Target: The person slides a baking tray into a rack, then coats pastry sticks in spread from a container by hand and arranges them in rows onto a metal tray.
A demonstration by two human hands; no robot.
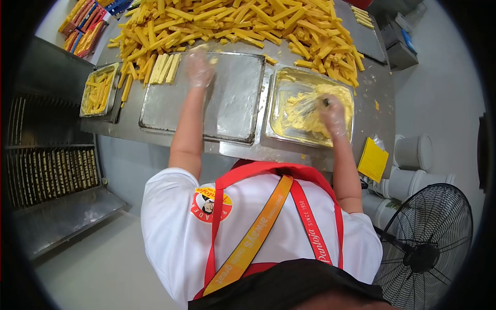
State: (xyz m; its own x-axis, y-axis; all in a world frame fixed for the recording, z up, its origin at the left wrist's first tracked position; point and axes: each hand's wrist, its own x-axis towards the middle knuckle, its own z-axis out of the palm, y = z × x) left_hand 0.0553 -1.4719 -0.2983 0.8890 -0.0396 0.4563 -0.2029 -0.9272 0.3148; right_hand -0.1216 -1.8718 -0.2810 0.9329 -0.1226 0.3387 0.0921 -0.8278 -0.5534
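In the head view, I have the left hand (200,70), in a clear glove, over the far part of a flat metal tray (227,103), just right of a short row of yellow sticks (166,68). Those sticks lie side by side at the tray's far left corner. The hand is blurred, so I cannot tell whether its fingers are spread or holding anything.

To the right, I see the gloved right hand (334,114) closed around the dark handle of a tool (325,102), its working end blurred. It is over a deep pan (272,106) smeared with yellow paste (302,123). A big pile of sticks (232,23) fills the far side of the metal table (369,121). At far left I see a small tray (113,89) with more sticks in it; a yellow packet (373,159) sits near the right edge.
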